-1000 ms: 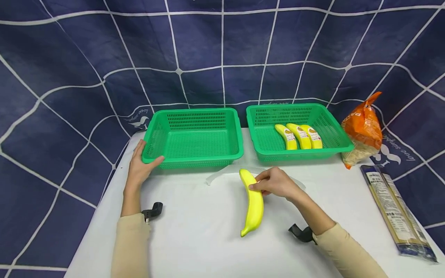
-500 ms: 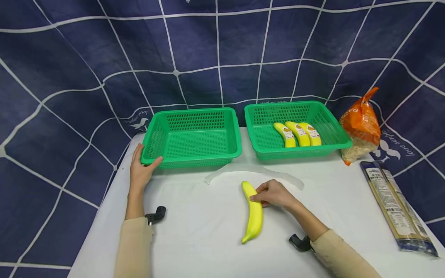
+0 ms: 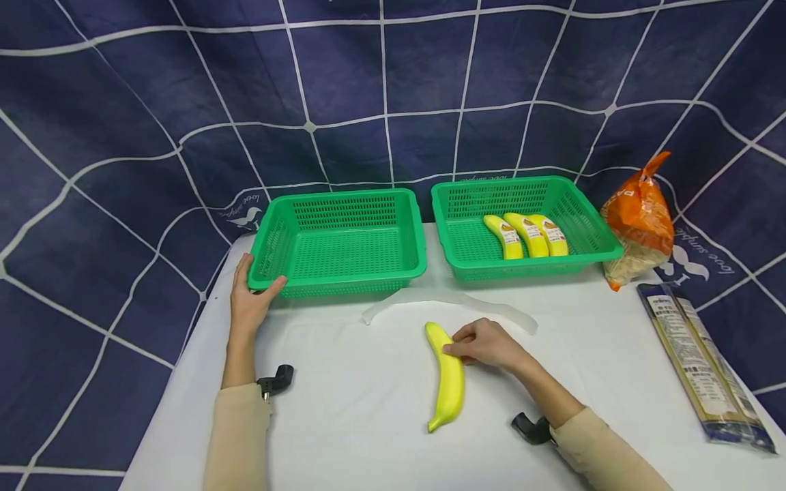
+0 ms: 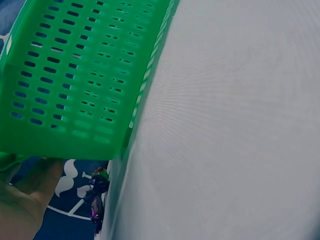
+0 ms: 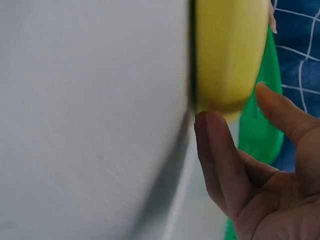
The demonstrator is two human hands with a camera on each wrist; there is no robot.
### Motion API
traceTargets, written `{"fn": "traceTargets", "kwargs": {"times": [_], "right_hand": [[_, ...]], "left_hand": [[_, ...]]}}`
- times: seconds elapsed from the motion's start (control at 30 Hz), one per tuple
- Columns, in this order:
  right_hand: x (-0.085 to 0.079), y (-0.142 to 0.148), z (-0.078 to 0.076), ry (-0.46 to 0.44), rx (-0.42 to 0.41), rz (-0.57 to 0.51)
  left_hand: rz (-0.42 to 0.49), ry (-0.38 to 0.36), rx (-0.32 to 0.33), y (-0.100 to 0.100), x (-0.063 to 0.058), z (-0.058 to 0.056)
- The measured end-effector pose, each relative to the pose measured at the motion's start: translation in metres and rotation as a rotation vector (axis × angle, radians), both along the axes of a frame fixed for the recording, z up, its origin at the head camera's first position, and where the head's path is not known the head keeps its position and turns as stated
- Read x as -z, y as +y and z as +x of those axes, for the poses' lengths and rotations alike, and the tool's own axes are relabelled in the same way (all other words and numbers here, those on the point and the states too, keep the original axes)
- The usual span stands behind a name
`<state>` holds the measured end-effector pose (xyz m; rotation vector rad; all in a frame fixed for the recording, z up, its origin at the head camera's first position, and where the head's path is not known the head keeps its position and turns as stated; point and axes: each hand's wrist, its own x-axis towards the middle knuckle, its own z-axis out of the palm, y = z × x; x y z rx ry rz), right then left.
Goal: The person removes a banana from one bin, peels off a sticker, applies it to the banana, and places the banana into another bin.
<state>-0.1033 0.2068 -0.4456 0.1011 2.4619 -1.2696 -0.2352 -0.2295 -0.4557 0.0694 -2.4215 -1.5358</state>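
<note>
A yellow banana (image 3: 449,385) lies on the white table in the head view. My right hand (image 3: 487,343) pinches its right side near the upper end, thumb on top and fingertips at the lower edge. The right wrist view shows the banana (image 5: 227,55) close up, with the fingers (image 5: 217,145) bent toward its rim. My left hand (image 3: 248,300) rests at the near left corner of the left green basket (image 3: 350,281), thumb along the front and fingers stretched up its side. That basket holds nothing. In the left wrist view the hand (image 4: 30,205) is partly cut off beside the basket wall.
A second green basket (image 3: 528,269) on the right holds 3 labelled bananas (image 3: 527,233). Beside it stands an orange-topped bag (image 3: 641,221). Flat long packages (image 3: 700,368) lie at the right edge. A translucent strip (image 3: 454,297) curves across the table in front of the baskets.
The banana has come down toward the near side with my right hand since a second ago, uncovering the strip. Over the last half second it has barely moved. My left hand stays at the basket corner.
</note>
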Motion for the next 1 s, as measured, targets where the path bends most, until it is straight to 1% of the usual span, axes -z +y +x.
{"fn": "traceTargets", "kwargs": {"times": [0.07,0.13,0.23,0.33,0.4,0.43,0.47,0.57,0.67,0.77,0.83,0.9,0.93,0.97,1.0], "right_hand": [[-0.007,0.004,-0.001,0.044,0.006,0.044],[-0.015,0.009,-0.004,0.117,0.019,0.094],[-0.027,0.017,-0.01,0.291,0.042,0.174],[-0.032,0.024,-0.017,0.482,0.05,0.262],[-0.032,0.028,-0.022,0.572,0.046,0.327],[-0.031,0.029,-0.024,0.599,0.041,0.36],[-0.029,0.03,-0.026,0.614,0.034,0.391],[-0.021,0.032,-0.028,0.612,0.017,0.466],[-0.014,0.032,-0.029,0.617,0.001,0.51],[-0.01,0.031,-0.027,0.638,-0.008,0.523],[-0.008,0.028,-0.026,0.649,-0.017,0.52],[-0.006,0.026,-0.024,0.645,-0.032,0.518],[-0.005,0.025,-0.023,0.641,-0.044,0.516],[-0.004,0.024,-0.023,0.63,-0.053,0.515],[-0.002,0.023,-0.022,0.616,-0.061,0.516]], "left_hand": [[0.002,-0.003,-0.002,0.0,0.0,0.001],[0.0,-0.009,-0.006,0.0,-0.001,0.002],[-0.001,-0.01,-0.009,0.0,-0.002,0.002],[-0.01,-0.002,-0.012,-0.001,-0.002,0.001],[-0.015,0.003,-0.014,-0.001,-0.002,0.001],[-0.018,0.005,-0.015,-0.001,-0.002,0.001],[-0.019,0.005,-0.016,-0.001,-0.002,0.001],[-0.023,0.007,-0.021,0.0,-0.002,0.001],[-0.027,0.009,-0.035,0.002,-0.002,0.002],[-0.042,-0.011,-0.082,0.004,-0.005,0.005],[-0.058,-0.011,-0.127,0.006,-0.011,0.011],[-0.077,0.026,-0.183,0.011,-0.02,0.017],[-0.084,0.072,-0.21,0.015,-0.025,0.021],[-0.094,0.133,-0.238,0.021,-0.03,0.025],[-0.099,0.211,-0.264,0.029,-0.035,0.03]]}}
